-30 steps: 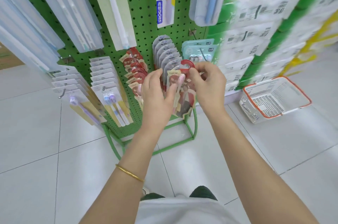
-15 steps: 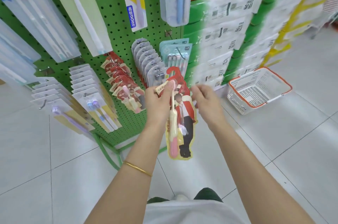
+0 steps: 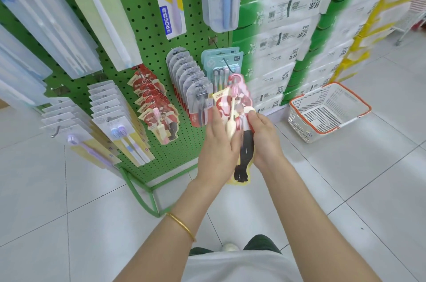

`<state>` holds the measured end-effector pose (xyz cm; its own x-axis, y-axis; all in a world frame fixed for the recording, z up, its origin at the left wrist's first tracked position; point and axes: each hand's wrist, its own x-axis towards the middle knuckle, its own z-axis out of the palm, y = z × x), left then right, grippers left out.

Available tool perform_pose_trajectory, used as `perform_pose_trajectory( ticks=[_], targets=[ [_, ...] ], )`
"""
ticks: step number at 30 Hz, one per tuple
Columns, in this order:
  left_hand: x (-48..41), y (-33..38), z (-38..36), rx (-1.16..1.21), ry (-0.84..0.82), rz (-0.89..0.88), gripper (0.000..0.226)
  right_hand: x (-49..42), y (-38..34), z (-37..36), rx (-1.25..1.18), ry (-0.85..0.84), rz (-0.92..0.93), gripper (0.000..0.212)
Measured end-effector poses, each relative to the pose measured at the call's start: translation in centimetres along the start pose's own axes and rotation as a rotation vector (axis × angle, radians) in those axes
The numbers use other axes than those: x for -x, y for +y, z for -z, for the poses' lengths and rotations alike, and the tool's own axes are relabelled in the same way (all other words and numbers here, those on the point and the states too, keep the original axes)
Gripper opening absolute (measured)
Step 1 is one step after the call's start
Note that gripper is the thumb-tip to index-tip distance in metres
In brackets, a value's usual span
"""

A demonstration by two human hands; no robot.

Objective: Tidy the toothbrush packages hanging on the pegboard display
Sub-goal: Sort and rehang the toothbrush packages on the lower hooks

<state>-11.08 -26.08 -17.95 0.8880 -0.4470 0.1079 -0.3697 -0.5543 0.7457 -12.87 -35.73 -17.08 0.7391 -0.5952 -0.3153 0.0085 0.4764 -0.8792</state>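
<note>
Both hands hold a small bunch of red-and-yellow toothbrush packages [image 3: 242, 120] in front of the green pegboard [image 3: 143, 35], off the hooks. My left hand [image 3: 219, 145] grips the bunch from the left, fingers curled over its front. My right hand [image 3: 265, 136] pinches its right edge. A row of the same red packages [image 3: 154, 102] hangs on the board, with grey packs [image 3: 193, 83] and teal packs [image 3: 222, 63] to its right and white packs [image 3: 113, 118] to its left.
Long clear toothbrush packs [image 3: 69, 16] hang on the upper board. Stacked green and white tissue cartons [image 3: 295, 35] stand to the right. A white basket with an orange rim [image 3: 327, 111] sits on the tiled floor. The board's green foot frame [image 3: 147, 194] juts out below.
The red packages came off the hook area and moved toward me and rightward. My left hand shifted from their top down to the middle; my right hand now pinches the edge.
</note>
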Motion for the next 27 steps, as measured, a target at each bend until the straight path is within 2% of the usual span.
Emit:
perform_pose_trajectory(
  ticks=[3, 8, 12, 15, 16, 18, 20, 22, 24, 27],
  targets=[
    [1.3, 0.1, -0.4, -0.166, -0.158, -0.117, 0.070, -1.3, -0.9, 0.5, -0.009, 0.100, 0.029, 0.025],
    [1.6, 0.5, -0.3, -0.330, -0.372, -0.139, 0.085, -2.6, -1.5, 1.7, -0.059, 0.231, -0.029, 0.024],
    [0.6, 0.6, 0.5, -0.473, -0.408, -0.166, 0.110, -3.0, -1.1, 1.8, -0.081, 0.228, -0.051, 0.020],
    [-0.2, 0.5, 0.8, -0.459, -0.429, -0.139, 0.112, -3.1, -1.0, 1.4, -0.111, 0.117, -0.089, 0.031],
    [-0.6, 0.5, 0.8, -0.419, -0.454, -0.098, 0.109, -3.0, -1.0, 1.3, -0.125, 0.069, -0.098, 0.036],
    [-1.0, 0.6, 0.9, -0.175, -0.513, 0.002, 0.095, -2.9, -1.0, 1.3, -0.058, 0.021, -0.109, 0.039],
    [-1.2, 0.6, 1.0, 0.108, -0.511, 0.096, 0.073, -2.8, -1.0, 1.4, 0.018, 0.016, -0.093, 0.027],
    [-1.0, 0.2, 1.2, 0.241, -0.486, 0.157, 0.061, -2.9, -1.0, 1.5, -0.015, 0.024, -0.077, 0.005],
    [-0.9, -0.4, 1.3, 0.357, -0.437, 0.217, 0.048, -3.0, -1.0, 1.8, -0.037, 0.028, -0.083, 0.020],
    [-1.2, -0.8, 1.4, 0.537, -0.379, 0.337, 0.024, -2.7, -1.4, 1.7, 0.051, -0.067, -0.071, 0.008]
  ],
)
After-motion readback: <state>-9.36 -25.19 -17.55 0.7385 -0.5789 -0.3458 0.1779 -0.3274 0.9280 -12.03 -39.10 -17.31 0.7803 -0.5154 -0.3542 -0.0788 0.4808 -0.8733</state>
